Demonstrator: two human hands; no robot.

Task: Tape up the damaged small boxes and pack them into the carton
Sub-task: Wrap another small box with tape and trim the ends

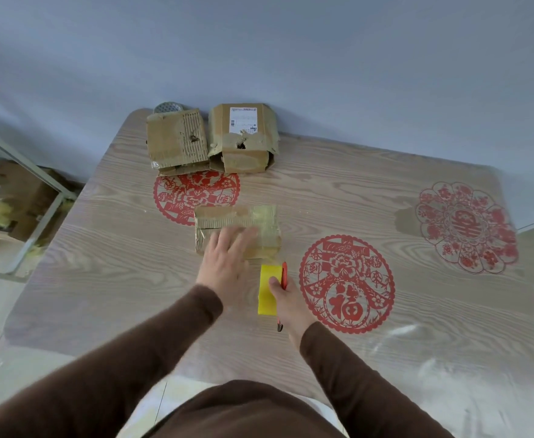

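Brown sleeves (152,352) reach out from the bottom edge over a pale wood-grain table (101,279) under a clear glossy cover, set against a plain grey-blue wall (291,52). Three red paper-cut roundels lie under the cover: one (347,283) beside the right hand, one (196,194) partly hidden behind the near box, one (467,227) at the far right. A glass-and-metal frame (38,197) stands off the table's left side with cardboard clutter behind it.

Left hand (224,263) lies flat, fingers spread and blurred, on the near small box (237,230), which sits at the table's middle with its long axis running left to right and shiny tape wrapped over its top. Right hand (286,295) is closed around a roll of yellow tape (268,289) and a red utility knife (283,292), the knife's length pointing away from the person, just in front of the box.

Two torn boxes stand side by side at the far edge against the wall: the left one (177,140) shows stripped corrugation and a hole; the right one (243,140) carries a white shipping label above a hole, flaps splayed. A round metal object (168,107) peeks out behind the left one.
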